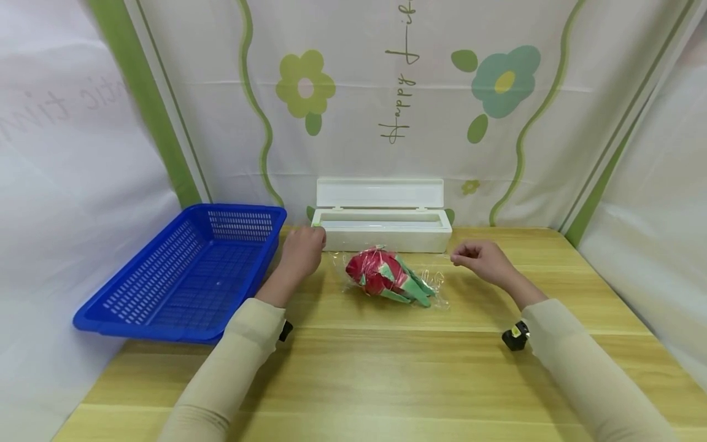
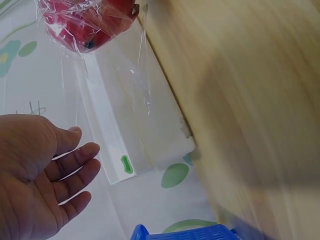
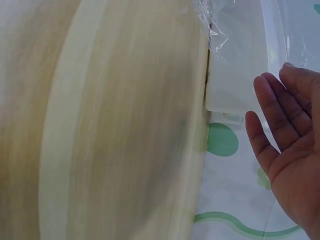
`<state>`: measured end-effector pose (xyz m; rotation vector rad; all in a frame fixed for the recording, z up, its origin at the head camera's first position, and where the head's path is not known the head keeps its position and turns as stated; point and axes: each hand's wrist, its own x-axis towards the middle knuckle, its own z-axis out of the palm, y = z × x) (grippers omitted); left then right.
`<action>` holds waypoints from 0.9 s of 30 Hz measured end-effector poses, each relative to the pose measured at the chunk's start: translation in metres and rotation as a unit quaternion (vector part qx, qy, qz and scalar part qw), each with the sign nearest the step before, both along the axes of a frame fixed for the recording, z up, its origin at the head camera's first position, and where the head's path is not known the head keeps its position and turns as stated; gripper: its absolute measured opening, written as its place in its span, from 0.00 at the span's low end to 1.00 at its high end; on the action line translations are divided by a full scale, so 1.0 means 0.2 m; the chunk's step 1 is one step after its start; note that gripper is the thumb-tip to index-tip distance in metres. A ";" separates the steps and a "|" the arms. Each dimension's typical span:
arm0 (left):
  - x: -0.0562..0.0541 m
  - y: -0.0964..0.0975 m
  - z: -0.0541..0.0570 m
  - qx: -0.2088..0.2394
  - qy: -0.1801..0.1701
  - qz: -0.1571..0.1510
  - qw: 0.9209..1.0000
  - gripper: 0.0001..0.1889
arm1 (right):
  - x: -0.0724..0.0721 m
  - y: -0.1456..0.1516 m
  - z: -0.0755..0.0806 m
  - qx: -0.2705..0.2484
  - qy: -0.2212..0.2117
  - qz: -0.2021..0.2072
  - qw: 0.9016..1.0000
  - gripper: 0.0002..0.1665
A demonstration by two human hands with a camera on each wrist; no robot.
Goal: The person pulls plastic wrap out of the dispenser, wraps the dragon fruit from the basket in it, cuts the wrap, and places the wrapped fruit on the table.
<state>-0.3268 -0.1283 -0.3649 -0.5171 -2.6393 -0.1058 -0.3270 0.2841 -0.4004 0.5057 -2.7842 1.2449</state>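
Note:
A red dragon fruit with green leafy scales lies on the table, loosely covered by clear cling film. Behind it stands a white cling film box, its lid raised. My left hand is by the box's left front corner. Faint film runs from its thumb tip up to the fruit, and thumb and forefinger appear to pinch it. Right of the fruit, my right hand has thumb and forefinger together at the film's edge; its other fingers are loosely bent. The film is hard to see at both fingertips.
A blue plastic basket sits at the left side of the wooden table, close to my left forearm. White flower-print cloth walls in the back and sides.

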 end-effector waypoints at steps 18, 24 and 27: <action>0.08 -0.01 0.00 -0.029 -0.058 -0.002 0.998 0.03 | 0.07 -0.06 -0.01 0.073 -0.030 0.115 0.990 0.06; 0.10 -0.02 -0.01 -0.049 -0.048 -0.018 0.998 0.05 | 0.06 -0.08 -0.03 0.117 -0.006 0.153 0.981 0.05; 0.12 -0.02 -0.02 -0.048 -0.046 -0.027 0.997 0.06 | 0.07 -0.08 -0.03 0.122 -0.001 0.159 0.980 0.04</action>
